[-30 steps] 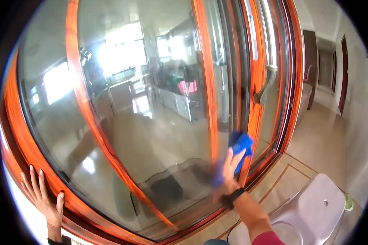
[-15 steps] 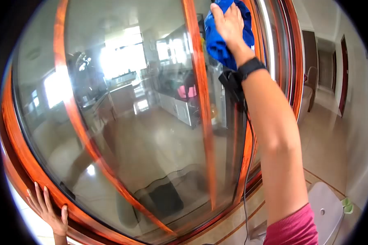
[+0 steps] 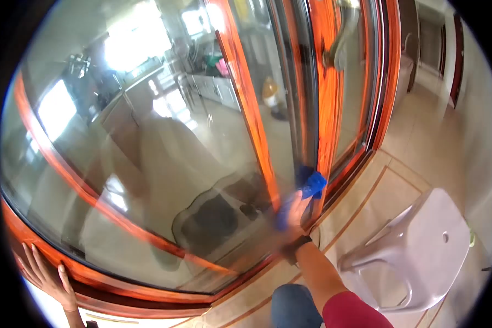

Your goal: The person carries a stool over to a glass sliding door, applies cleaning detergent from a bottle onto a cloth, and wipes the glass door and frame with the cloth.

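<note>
A blue cloth (image 3: 314,185) lies under my right hand (image 3: 297,210), pressed on the lower right part of the glass pane (image 3: 142,180), close to the orange-brown wooden frame (image 3: 328,98). My right hand is slightly blurred, its fingers over the cloth. A dark band is on that wrist. At the lower left, my left hand (image 3: 48,277) rests with spread fingers on the wooden frame's outer edge, holding nothing. The glass shows reflections of bright windows and a room.
A light plastic stool (image 3: 421,246) stands on the tiled floor at the lower right. A metal door handle (image 3: 341,41) is on the frame at the upper right. A hallway (image 3: 434,93) runs beyond. My knee (image 3: 295,306) shows at the bottom.
My right hand with the blue cloth went from low on the pane up to its top, then back down low. My left hand stayed on the frame. The view has tilted downward.
</note>
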Demonstrator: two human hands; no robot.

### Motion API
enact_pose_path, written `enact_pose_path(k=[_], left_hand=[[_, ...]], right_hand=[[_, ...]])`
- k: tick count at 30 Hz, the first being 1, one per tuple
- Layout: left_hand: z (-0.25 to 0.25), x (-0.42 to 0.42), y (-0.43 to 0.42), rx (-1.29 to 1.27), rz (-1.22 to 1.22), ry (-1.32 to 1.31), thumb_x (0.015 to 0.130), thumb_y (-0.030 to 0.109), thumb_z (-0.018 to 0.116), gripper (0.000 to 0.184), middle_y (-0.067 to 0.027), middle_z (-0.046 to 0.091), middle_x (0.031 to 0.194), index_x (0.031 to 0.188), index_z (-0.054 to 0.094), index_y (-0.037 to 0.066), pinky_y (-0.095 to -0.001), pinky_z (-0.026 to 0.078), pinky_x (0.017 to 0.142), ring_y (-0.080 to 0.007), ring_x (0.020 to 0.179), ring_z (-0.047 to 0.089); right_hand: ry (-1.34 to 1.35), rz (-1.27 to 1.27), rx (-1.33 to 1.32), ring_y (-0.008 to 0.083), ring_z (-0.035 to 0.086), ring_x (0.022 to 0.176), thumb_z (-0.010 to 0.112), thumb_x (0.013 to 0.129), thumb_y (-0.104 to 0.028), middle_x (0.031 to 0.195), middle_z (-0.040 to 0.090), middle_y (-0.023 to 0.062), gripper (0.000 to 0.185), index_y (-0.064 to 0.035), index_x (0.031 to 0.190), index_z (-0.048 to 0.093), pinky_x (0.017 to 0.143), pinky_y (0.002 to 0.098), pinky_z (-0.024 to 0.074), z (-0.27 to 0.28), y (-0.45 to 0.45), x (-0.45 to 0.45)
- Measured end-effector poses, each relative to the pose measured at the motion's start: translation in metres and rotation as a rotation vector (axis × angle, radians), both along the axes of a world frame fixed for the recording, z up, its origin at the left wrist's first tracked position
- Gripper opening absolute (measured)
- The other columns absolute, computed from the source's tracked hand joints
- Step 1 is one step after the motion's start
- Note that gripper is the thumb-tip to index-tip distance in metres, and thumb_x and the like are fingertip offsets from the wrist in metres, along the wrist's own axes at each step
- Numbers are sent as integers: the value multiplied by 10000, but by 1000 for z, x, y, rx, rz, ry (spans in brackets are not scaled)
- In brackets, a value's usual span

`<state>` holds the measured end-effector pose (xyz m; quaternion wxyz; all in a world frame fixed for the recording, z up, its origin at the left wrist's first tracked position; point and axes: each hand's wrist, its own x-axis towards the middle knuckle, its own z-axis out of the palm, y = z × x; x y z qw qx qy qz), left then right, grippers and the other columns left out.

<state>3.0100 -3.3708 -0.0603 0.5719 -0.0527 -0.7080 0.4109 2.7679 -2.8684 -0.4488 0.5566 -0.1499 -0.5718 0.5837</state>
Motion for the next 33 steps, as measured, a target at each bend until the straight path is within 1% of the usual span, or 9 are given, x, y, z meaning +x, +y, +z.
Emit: enact_pose_path(k=[6,10,14,16,17,20,25,30,33], left_hand=[[2,-8,1,-67,-82,-13,953,470,401,593,-60,357,1487,1437,376,128,-504,143,1136,-341,1386,258],[-1,-9,1,-39,-95,-14,966,459,391,573,-52,360,1486,1438,376,135,-490,148,1138,-328,1385,258],[1,-8,5,-40,-116,-24,970,468,385,566,-46,369,1482,1434,388,144,-476,166,1131,-317,1371,282],[2,-8,1,-32,-100,-21,969,473,385,567,-45,369,1482,1433,391,146,-470,180,1124,-319,1360,298],[0,-8,-2,-28,-93,-22,969,475,385,568,-45,369,1483,1433,392,147,-466,187,1121,-319,1354,306],[0,-8,-14,-7,-71,-36,967,478,388,563,-54,373,1481,1435,392,164,-458,219,1101,-322,1322,355],[-2,-6,-27,86,-91,-94,979,413,410,539,-122,390,1459,1425,395,110,-452,276,1086,-331,1306,392],[-4,-8,-41,136,-133,-163,987,352,428,513,-158,420,1428,1412,401,66,-423,318,1071,-333,1305,402],[1,-9,-30,49,-127,-146,987,371,418,518,-151,422,1429,1413,405,77,-432,312,1071,-330,1297,411]], right_hand=[[-291,72,-807,261,362,915,515,941,-370,1047,411,133,422,15,1086,420,813,371,296,-140,-51,6],[-228,115,-1117,182,427,620,558,931,-380,771,508,40,342,-44,876,537,602,334,389,-131,-83,-9],[265,96,-678,174,530,682,606,891,-204,806,563,70,264,9,997,492,646,329,465,119,-70,6],[76,-131,-7,353,279,1336,588,859,-337,1401,330,288,641,137,1250,407,1107,493,159,229,-74,8],[103,-54,330,403,106,1405,560,858,-388,1500,155,289,707,89,1342,365,1130,503,69,272,-73,14],[439,-196,837,371,290,1361,517,893,-333,1452,336,237,636,-15,1417,350,1118,494,167,358,-71,32],[346,-109,615,353,300,1355,531,856,-273,1428,400,185,539,-40,1338,476,1090,503,176,240,-24,2],[-255,122,-488,325,215,1398,372,979,-466,1491,226,260,760,85,1449,141,1145,355,154,-47,-17,-2],[-415,186,-940,345,334,1329,317,975,-521,1439,310,269,769,100,1416,209,1098,368,247,-96,-43,25]])
